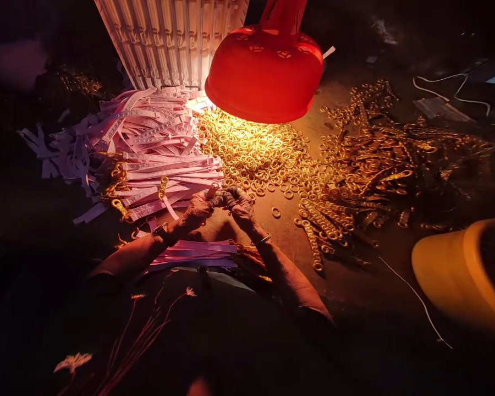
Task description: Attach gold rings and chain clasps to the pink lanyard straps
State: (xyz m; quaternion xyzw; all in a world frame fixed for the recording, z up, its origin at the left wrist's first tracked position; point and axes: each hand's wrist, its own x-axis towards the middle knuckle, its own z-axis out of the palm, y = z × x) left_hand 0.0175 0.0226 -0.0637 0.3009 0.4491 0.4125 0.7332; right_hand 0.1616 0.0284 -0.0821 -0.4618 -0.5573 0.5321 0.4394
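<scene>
My left hand (196, 212) and my right hand (240, 204) meet in the middle, fingers pinched together around a small piece that I cannot make out, with the end of a pale strip poking up between them. Left of my hands lies a heap of white paper strips (157, 148), some with gold rings fixed on them. Just beyond my hands spreads a pile of loose gold rings (251, 151) under the lamp. One single ring (275, 212) lies apart to the right of my right hand. More strips (190, 252) rest under my wrists.
A red lamp shade (266, 74) hangs low over the rings. A white ribbed basket (169, 38) stands behind the strips. Gold clasps and chained pieces (379, 165) cover the right side. An orange tub (462, 269) sits at the right edge. White cords (449, 91) lie far right.
</scene>
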